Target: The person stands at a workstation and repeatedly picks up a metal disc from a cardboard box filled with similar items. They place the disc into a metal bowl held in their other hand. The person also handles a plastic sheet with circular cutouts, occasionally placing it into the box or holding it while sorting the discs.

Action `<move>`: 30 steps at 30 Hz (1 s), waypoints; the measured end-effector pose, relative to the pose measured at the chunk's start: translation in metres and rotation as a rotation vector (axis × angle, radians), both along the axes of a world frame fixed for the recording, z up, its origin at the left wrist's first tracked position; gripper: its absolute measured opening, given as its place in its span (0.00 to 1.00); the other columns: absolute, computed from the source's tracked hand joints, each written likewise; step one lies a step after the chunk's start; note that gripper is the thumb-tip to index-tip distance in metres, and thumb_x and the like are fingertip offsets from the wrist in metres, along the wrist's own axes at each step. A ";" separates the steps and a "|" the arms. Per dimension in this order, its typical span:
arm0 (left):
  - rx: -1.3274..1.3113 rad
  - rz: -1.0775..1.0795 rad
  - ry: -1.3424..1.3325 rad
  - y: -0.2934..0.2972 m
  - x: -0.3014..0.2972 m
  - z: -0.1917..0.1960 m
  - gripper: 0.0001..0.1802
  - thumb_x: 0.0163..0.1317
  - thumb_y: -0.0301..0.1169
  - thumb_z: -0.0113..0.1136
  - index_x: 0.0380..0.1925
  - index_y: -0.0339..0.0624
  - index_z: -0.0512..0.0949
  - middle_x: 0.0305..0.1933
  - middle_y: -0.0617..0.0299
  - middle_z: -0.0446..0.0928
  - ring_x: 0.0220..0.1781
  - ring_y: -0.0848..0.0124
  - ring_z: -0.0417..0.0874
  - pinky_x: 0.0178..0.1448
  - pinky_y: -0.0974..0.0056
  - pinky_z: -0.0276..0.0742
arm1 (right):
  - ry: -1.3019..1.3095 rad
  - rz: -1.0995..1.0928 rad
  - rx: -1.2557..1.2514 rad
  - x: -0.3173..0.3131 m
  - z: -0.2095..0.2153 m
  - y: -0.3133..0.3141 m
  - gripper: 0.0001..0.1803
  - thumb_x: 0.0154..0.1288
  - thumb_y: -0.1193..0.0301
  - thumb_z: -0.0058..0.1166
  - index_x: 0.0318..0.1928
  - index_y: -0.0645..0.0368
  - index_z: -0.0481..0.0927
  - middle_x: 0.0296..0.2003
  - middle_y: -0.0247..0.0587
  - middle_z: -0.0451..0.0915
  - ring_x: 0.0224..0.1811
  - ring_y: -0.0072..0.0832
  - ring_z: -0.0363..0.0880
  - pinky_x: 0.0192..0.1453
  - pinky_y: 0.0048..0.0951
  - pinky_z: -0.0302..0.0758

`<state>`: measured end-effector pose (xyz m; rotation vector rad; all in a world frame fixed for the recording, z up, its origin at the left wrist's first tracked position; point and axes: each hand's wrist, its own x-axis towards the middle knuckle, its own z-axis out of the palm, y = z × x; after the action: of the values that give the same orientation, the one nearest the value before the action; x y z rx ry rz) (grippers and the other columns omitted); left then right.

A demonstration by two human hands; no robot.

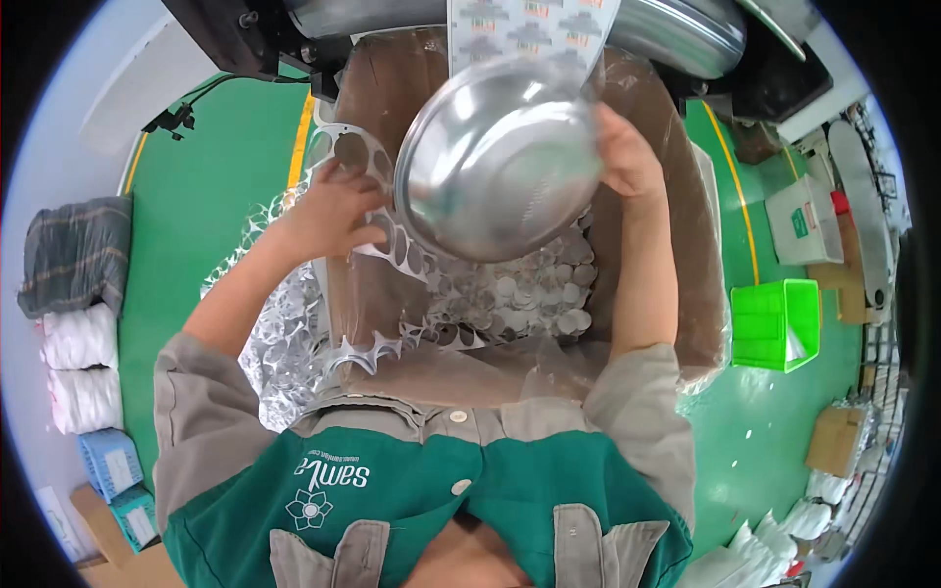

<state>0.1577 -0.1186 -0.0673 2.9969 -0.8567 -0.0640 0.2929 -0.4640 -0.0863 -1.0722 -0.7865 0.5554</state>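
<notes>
My right hand (627, 157) grips the rim of a shiny steel bowl (495, 162), tilted over a large brown cardboard box (686, 255) lined with clear plastic. Several small silver foil discs (529, 294) lie piled at the bottom of the box under the bowl. My left hand (328, 211) holds a strip of white foil sheet with round punched-out holes (387, 235) at the box's left side. More of this punched scrap (284, 343) hangs down outside the box on the left.
A printed foil web (529, 29) feeds down from a machine with metal rollers (676, 34) behind the box. A bright green crate (774, 323) stands on the green floor at right. White rolls (78, 367), blue baskets (113, 470) and cardboard boxes (833, 441) line the sides.
</notes>
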 end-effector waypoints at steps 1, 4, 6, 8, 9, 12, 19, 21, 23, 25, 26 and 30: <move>0.112 0.015 0.037 -0.002 0.006 -0.012 0.18 0.49 0.42 0.60 0.40 0.47 0.78 0.46 0.58 0.76 0.64 0.57 0.63 0.68 0.46 0.46 | 0.121 -0.022 0.270 -0.001 0.007 -0.006 0.21 0.60 0.67 0.51 0.52 0.65 0.69 0.50 0.43 0.73 0.48 0.32 0.76 0.48 0.32 0.77; 0.241 0.015 0.055 -0.014 0.017 -0.024 0.20 0.47 0.45 0.61 0.39 0.50 0.79 0.39 0.59 0.79 0.62 0.59 0.65 0.68 0.45 0.44 | 0.572 -0.106 0.653 0.035 -0.109 -0.036 0.23 0.67 0.56 0.44 0.55 0.57 0.66 0.52 0.42 0.72 0.52 0.36 0.73 0.47 0.39 0.78; 0.280 0.009 0.040 -0.023 0.020 -0.024 0.20 0.47 0.45 0.60 0.40 0.51 0.79 0.36 0.58 0.80 0.60 0.59 0.67 0.67 0.47 0.46 | 0.677 -0.630 -0.024 0.039 -0.205 -0.053 0.31 0.57 0.54 0.57 0.56 0.57 0.66 0.44 0.43 0.77 0.42 0.31 0.77 0.35 0.32 0.76; 0.312 0.013 0.097 -0.024 0.023 -0.023 0.19 0.48 0.46 0.59 0.38 0.50 0.80 0.36 0.56 0.80 0.59 0.60 0.68 0.67 0.48 0.47 | 0.509 -0.768 -0.793 0.016 -0.269 -0.058 0.30 0.50 0.53 0.62 0.49 0.59 0.73 0.43 0.42 0.78 0.44 0.31 0.77 0.40 0.32 0.74; 0.332 0.005 0.137 -0.024 0.024 -0.023 0.18 0.49 0.46 0.58 0.37 0.49 0.80 0.37 0.55 0.80 0.58 0.60 0.68 0.67 0.49 0.47 | 0.465 -0.765 -1.151 0.002 -0.297 -0.064 0.30 0.47 0.52 0.65 0.45 0.61 0.77 0.43 0.42 0.78 0.44 0.31 0.76 0.42 0.32 0.74; 0.310 0.037 0.080 -0.015 0.024 -0.029 0.17 0.46 0.45 0.60 0.34 0.51 0.81 0.32 0.58 0.80 0.49 0.62 0.75 0.64 0.54 0.53 | -0.228 -0.048 -1.733 -0.025 -0.306 -0.039 0.30 0.43 0.52 0.66 0.42 0.61 0.79 0.44 0.46 0.78 0.46 0.36 0.77 0.44 0.35 0.74; 0.117 0.049 0.098 -0.019 0.029 -0.030 0.17 0.44 0.40 0.64 0.37 0.52 0.79 0.33 0.58 0.79 0.46 0.63 0.77 0.61 0.56 0.58 | -0.378 0.288 -1.763 -0.054 -0.312 -0.015 0.33 0.41 0.54 0.64 0.48 0.60 0.76 0.46 0.50 0.77 0.49 0.41 0.75 0.49 0.39 0.72; 0.121 0.056 0.106 -0.019 0.029 -0.032 0.17 0.44 0.40 0.64 0.37 0.52 0.79 0.34 0.59 0.80 0.46 0.64 0.77 0.61 0.56 0.57 | -0.473 0.249 -1.639 -0.048 -0.320 -0.014 0.33 0.42 0.54 0.63 0.48 0.60 0.76 0.45 0.52 0.77 0.48 0.42 0.76 0.49 0.38 0.72; 0.109 0.069 0.099 -0.016 0.027 -0.036 0.17 0.44 0.40 0.64 0.37 0.52 0.79 0.35 0.59 0.80 0.46 0.64 0.77 0.62 0.56 0.57 | -0.408 0.223 -1.551 -0.045 -0.315 -0.009 0.34 0.43 0.54 0.62 0.48 0.63 0.74 0.44 0.55 0.77 0.48 0.45 0.75 0.50 0.40 0.71; 0.125 0.081 0.109 -0.016 0.026 -0.034 0.17 0.44 0.40 0.64 0.37 0.52 0.79 0.36 0.59 0.80 0.46 0.64 0.77 0.62 0.56 0.57 | -0.381 0.199 -1.521 -0.047 -0.304 -0.003 0.34 0.44 0.53 0.62 0.47 0.65 0.74 0.44 0.54 0.77 0.48 0.46 0.75 0.51 0.40 0.71; 0.123 0.082 0.108 -0.015 0.026 -0.034 0.17 0.44 0.40 0.64 0.37 0.51 0.79 0.36 0.59 0.80 0.46 0.64 0.77 0.62 0.56 0.57 | -0.407 0.190 -1.519 -0.047 -0.305 -0.002 0.34 0.44 0.54 0.62 0.47 0.65 0.73 0.44 0.55 0.76 0.49 0.46 0.74 0.51 0.41 0.70; 0.123 0.067 0.101 -0.017 0.028 -0.033 0.17 0.44 0.41 0.64 0.36 0.51 0.79 0.35 0.60 0.80 0.46 0.64 0.77 0.61 0.57 0.57 | -0.493 0.194 -1.548 -0.049 -0.314 -0.006 0.34 0.44 0.54 0.62 0.48 0.64 0.73 0.46 0.55 0.75 0.51 0.47 0.73 0.52 0.40 0.70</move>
<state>0.1853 -0.1360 -0.1006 3.1006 -0.7686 -0.2742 0.2434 -0.4700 -0.4002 -2.6398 -0.8354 1.1399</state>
